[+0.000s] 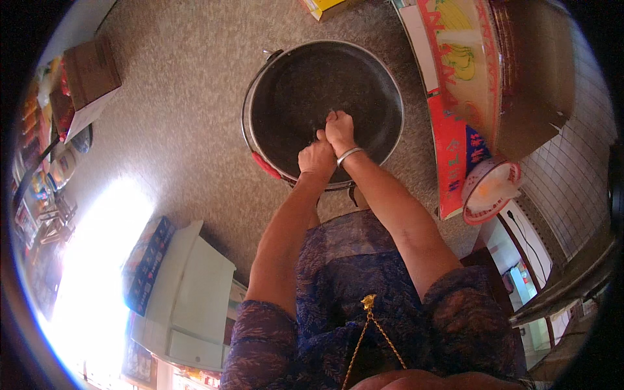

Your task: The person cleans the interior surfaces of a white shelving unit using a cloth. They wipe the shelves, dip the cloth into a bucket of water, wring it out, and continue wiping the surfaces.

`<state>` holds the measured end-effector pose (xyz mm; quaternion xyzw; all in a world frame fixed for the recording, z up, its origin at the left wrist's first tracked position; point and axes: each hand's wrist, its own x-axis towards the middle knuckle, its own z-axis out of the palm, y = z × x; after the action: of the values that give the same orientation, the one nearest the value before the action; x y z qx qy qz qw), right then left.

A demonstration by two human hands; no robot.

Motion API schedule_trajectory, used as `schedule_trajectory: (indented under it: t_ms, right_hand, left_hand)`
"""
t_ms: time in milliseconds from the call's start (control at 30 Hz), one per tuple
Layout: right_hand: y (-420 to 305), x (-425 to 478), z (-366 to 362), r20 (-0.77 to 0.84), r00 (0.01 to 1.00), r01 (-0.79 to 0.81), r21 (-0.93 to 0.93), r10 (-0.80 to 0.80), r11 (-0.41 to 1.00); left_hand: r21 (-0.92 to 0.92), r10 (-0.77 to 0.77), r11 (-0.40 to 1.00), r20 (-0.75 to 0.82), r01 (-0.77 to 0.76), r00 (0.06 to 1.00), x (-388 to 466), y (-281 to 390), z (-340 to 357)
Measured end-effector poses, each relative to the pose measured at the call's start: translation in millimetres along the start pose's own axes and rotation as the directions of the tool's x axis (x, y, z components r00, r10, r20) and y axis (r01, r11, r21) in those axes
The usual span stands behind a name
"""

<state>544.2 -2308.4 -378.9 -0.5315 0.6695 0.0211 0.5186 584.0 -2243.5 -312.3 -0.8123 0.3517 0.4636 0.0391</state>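
A large round vessel [321, 83] with a dark inside and a pale metal rim stands on the floor in front of me. Along its left side lies a wire handle with a red grip [265, 165]. Over the near half of the vessel, both my hands are curled and close together. My left hand [317, 157] is nearer to me, its thumb beside my right hand [340, 129], which reaches slightly farther forward. A silver bangle [349, 156] circles my right wrist. Something tiny shows at the fingertips, too small to identify; what the fists enclose is hidden.
Printed cardboard cartons [451, 156] stand along the right, with a red-and-white bowl [490, 192] holding clear plastic beside them. A white cabinet [195, 287] stands at lower left near strong glare. Farther left is a brown cardboard box [92, 70]; a yellow box [324, 7] lies ahead.
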Motion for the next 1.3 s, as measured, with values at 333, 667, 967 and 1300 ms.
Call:
schedule_trajectory:
  t_ms: [333, 667, 967, 1300]
  right_hand:
    - [-36, -61, -24, 0.089, 0.995, 0.008, 0.325, -0.039, 0.946]
    - [-38, -244, -165, 0.452, 0.892, -0.309, 0.566, 0.026, 0.764]
    - [-13, -453, -254, -0.047, 0.989, 0.125, 0.785, -0.142, 0.607]
    - [89, -602, -329, -0.508, 0.853, 0.513, 0.775, -0.119, 0.368]
  left_hand:
    - [0.033, 0.161, 0.987, -0.301, -0.158, 0.940, -62, 4, -34]
    - [-0.413, 0.302, 0.840, -0.186, -0.353, 0.935, -208, 22, -103]
    - [-0.716, 0.521, 0.674, 0.282, -0.185, 0.805, -378, 74, -140]
    - [-0.730, 0.728, 0.554, 0.193, -0.399, 0.658, -534, 187, -87]
